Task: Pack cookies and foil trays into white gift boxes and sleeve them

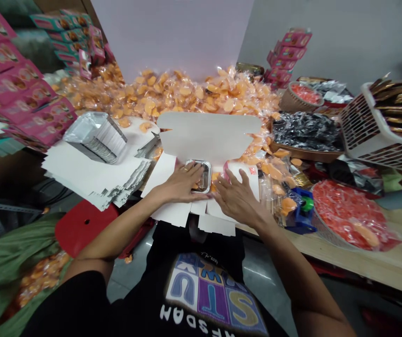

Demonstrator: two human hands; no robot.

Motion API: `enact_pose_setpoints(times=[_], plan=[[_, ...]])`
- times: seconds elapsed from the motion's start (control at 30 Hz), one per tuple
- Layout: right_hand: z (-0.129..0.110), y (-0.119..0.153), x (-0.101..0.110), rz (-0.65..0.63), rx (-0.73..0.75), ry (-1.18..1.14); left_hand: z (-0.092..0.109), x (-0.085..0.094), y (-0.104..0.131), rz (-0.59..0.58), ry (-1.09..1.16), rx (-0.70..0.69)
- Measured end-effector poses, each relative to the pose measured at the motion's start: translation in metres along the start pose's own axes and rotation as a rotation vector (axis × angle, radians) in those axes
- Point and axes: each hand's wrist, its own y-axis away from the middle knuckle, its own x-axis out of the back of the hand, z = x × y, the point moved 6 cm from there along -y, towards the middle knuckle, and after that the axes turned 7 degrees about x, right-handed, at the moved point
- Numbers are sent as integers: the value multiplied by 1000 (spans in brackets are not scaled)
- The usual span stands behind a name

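Observation:
An unfolded white cardboard box (208, 133) lies in front of me, its large back flap raised and its front flaps hanging over the table edge. On its middle sits a small foil tray (207, 180), with something brown and orange inside that I cannot make out. My left hand (182, 183) lies over the tray's left part, fingers stretched out and hiding some of it. My right hand (238, 194) rests on the box's right panel beside the tray, fingers spread, holding nothing. A pink edge of the box shows near its fingertips.
Flat white cardboard blanks (81, 173) are stacked at left, bearing nested foil trays (97, 135). Wrapped orange pieces (187, 91) pile up behind. At right are a tape dispenser (301, 208), a basket of red packets (352, 213) and a white crate (373, 131). Pink boxes (11, 79) stand far left.

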Motion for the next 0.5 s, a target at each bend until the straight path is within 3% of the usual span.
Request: enact_pose_setpoints(times=[0.07,0.1,0.13,0.23,0.27,0.3,0.33,0.4,0.5], plan=[[3,5,-1,-6,-33,-46,-4,0,-3,18,47,-33],[9,8,1,19,-62,-98,-9,7,-2,104,94,-39],[20,11,5,68,-97,-165,-18,19,0,255,162,-23],[72,11,27,329,-259,-325,-65,68,18,885,441,151],[92,6,35,415,-320,-356,-82,80,22,1026,539,220],[109,-1,40,474,-363,-388,-96,88,20,1081,632,271],[123,-13,43,494,-390,-432,-106,93,13,1058,715,302],[141,-38,45,464,-444,-479,-112,98,-6,898,811,332],[143,-59,44,438,-529,-423,-97,97,-15,735,758,395]])
